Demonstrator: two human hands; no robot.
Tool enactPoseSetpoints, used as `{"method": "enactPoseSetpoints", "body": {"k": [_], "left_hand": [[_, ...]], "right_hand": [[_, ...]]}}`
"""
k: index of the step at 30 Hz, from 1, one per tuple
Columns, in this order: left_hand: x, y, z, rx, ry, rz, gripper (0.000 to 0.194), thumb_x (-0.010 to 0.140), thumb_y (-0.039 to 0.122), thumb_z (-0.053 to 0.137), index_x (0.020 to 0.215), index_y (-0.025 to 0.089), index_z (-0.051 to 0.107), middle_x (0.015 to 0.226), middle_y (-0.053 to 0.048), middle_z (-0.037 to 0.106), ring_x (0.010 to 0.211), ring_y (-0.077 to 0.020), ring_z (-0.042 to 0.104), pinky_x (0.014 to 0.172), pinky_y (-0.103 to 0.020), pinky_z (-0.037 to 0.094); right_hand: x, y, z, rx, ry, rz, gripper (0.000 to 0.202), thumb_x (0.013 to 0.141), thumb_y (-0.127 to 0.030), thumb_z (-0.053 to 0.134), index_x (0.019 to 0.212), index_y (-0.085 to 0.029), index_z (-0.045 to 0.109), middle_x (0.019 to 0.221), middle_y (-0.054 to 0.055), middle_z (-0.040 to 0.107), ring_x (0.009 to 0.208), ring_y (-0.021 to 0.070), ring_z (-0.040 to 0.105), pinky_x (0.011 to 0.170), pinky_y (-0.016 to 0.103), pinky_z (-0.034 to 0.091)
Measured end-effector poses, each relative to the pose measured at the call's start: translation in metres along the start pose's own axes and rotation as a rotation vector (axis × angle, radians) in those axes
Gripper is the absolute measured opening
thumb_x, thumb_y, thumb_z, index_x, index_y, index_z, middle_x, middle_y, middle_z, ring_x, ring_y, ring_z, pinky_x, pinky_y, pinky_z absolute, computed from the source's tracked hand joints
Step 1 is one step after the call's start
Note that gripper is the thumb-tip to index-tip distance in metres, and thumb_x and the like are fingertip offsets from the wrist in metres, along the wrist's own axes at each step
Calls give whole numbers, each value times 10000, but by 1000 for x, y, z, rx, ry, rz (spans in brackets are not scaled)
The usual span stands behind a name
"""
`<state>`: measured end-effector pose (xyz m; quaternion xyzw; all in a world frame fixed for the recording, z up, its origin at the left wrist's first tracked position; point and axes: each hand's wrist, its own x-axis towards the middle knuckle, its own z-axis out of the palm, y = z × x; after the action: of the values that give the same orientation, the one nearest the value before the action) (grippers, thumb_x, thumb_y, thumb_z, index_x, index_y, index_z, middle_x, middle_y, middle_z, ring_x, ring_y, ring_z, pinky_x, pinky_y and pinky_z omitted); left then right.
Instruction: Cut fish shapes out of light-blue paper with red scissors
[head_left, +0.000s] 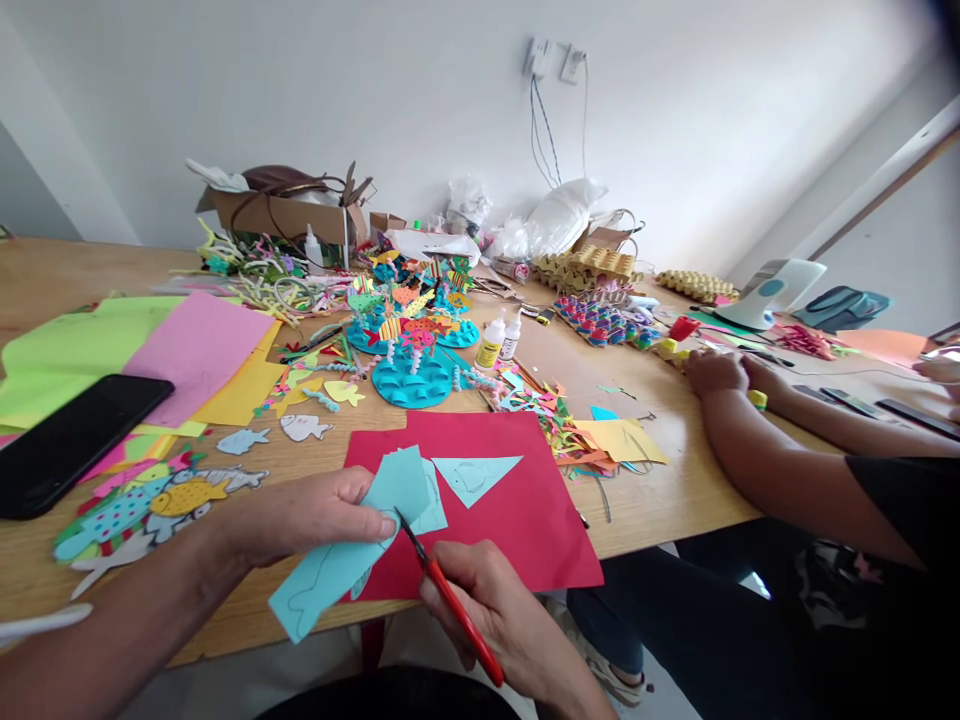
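Observation:
My left hand (pixel 322 515) pinches a stack of light blue paper (pixel 315 590) with pencil outlines on it, thumb on top. Red-handled scissors (pixel 459 610) are gripped in my right hand (pixel 487 600), their dark tips at the right edge of the blue paper. Beneath lies a red sheet (pixel 540 520) at the table's front edge. A blue triangular piece with a drawn fish (pixel 476 477) rests on the red sheet, right of the stack.
Paper fish (pixel 191 495), a black phone (pixel 82 430) and coloured sheets lie left. Behind are blue bases (pixel 412 380) with fish, glue bottles (pixel 491 342) and scraps (pixel 540 410). Another person's arms (pixel 765 430) reach over the table at right.

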<state>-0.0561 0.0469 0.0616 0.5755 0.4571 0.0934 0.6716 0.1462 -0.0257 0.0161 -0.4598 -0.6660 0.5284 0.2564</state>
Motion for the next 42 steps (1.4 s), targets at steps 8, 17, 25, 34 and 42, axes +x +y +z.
{"method": "enactPoseSetpoints", "body": {"k": [8,17,25,34,42], "left_hand": [[2,1,3,-101,-42,22,193,629,357,700,697,180,663,571,21,630,480,-141,526,434,-213,369],[4,-1,5,-122,-68,60,176,673,348,676,701,174,666,647,-5,678,537,-152,572,473,-216,417],[4,-1,4,-85,-46,38,220,651,379,684,733,178,654,650,-4,663,505,-143,531,415,-209,345],[6,2,-1,-12,-97,-5,182,623,349,653,624,195,555,495,60,479,437,-96,376,422,-206,286],[4,5,-6,39,-110,-5,162,631,306,671,562,202,568,477,55,496,393,-100,391,399,-214,263]], "right_hand": [[2,4,3,72,-48,-48,352,941,-406,413,664,-190,388,534,-54,369,468,78,378,435,175,291],[2,3,4,117,-6,-11,411,930,-461,427,624,-194,360,515,-66,306,450,69,307,407,176,251],[2,3,3,110,-17,7,422,920,-493,431,633,-190,370,526,-63,293,457,66,283,392,172,217],[3,1,1,48,-24,7,381,919,-392,447,608,-190,359,515,-66,278,457,65,264,397,184,189],[0,-3,1,34,-34,3,420,914,-444,456,594,-189,361,487,-63,328,441,62,297,400,192,194]]}}
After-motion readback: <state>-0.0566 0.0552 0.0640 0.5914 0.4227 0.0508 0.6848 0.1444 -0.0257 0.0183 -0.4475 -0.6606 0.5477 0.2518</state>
